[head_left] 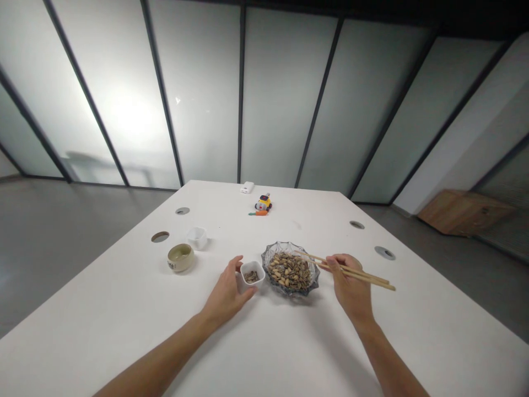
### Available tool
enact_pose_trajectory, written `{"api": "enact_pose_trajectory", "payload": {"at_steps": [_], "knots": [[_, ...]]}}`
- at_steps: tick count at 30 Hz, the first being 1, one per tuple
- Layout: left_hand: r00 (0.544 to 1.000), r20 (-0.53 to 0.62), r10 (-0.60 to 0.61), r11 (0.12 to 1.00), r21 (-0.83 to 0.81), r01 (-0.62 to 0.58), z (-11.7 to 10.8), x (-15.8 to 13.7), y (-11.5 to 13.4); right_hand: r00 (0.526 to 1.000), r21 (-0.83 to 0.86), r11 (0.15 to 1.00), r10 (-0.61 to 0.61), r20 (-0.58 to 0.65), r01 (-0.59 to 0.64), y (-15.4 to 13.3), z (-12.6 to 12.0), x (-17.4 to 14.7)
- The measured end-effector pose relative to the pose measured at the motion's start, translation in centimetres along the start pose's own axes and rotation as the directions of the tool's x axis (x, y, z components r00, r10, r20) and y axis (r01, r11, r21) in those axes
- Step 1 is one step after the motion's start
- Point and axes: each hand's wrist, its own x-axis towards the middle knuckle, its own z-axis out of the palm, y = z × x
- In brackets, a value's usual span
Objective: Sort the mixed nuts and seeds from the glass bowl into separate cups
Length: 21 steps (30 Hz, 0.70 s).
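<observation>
A small white square bowl point(258, 268) with some sunflower seeds point(250, 277) in it stands between the thumb and fingers of my left hand point(227, 292), which curls around its left side. Just to its right sits a scalloped glass bowl point(313, 288) full of sunflower seeds and paler nuts point(290, 271). My right hand point(351, 286) is closed around a pair of wooden chopsticks point(372, 278). Their tips reach over the back right part of the glass bowl, and I cannot make out anything between them.
Left on the white table point(264, 347) stand a greenish ceramic bowl point(180, 264) and another white bowl point(197, 238). Farther back lie a toy carrot point(261, 213), a yellow toy car point(263, 202) and a white box-shaped device point(247, 187). Round holes pierce the tabletop near both sides.
</observation>
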Motion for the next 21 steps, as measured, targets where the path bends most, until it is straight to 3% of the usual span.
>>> {"api": "enact_pose_trajectory", "payload": {"at_steps": [11,21], "knots": [[0.999,0.032,-0.007,1.000,-0.018,0.008,-0.4,0.0,0.4,0.991,0.063,0.997,0.041,0.129,-0.050,-0.3,2.8,-0.9],[0.997,0.025,0.074,0.997,-0.001,-0.074,-0.1,0.1,0.0,0.997,0.070,0.997,0.042,0.059,-0.046,-0.1,3.3,-0.8]]}}
